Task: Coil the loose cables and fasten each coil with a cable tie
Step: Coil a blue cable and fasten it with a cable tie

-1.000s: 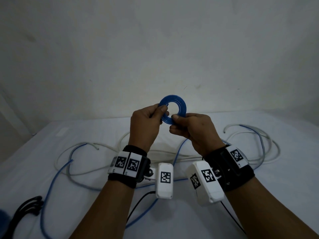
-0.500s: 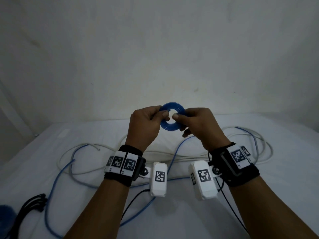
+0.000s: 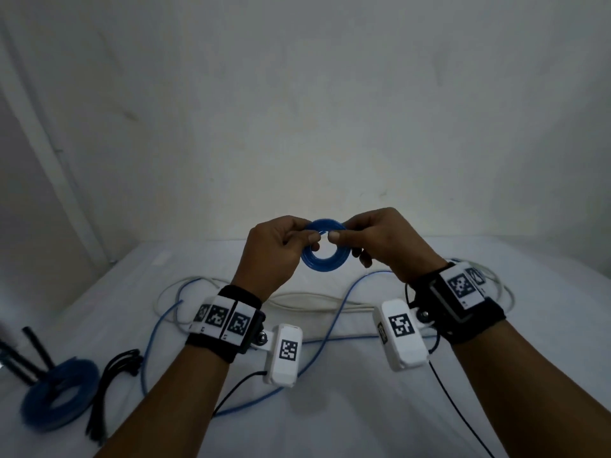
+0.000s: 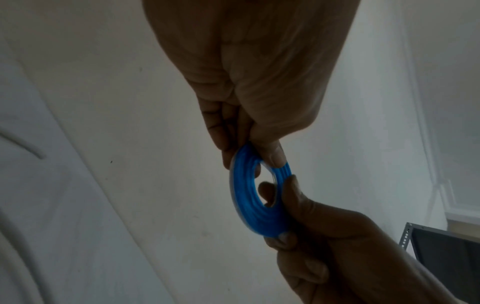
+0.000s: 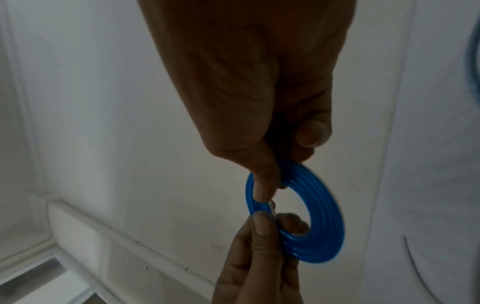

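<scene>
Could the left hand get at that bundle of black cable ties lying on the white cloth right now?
Probably not at once. The left hand pinches the small blue ring-shaped coil, as does the right hand. The bundle of black cable ties lies uncovered on its side, so nothing blocks the way once it lets go.

Dim, bluish light; brightest patch on wall centre; wrist views soft, noisy; edges bowed.

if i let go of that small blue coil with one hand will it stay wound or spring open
Likely springs: the blue coil shows no tie, and both the left hand and right hand pinch it. It looks light and stiff enough to keep its ring shape.
</scene>
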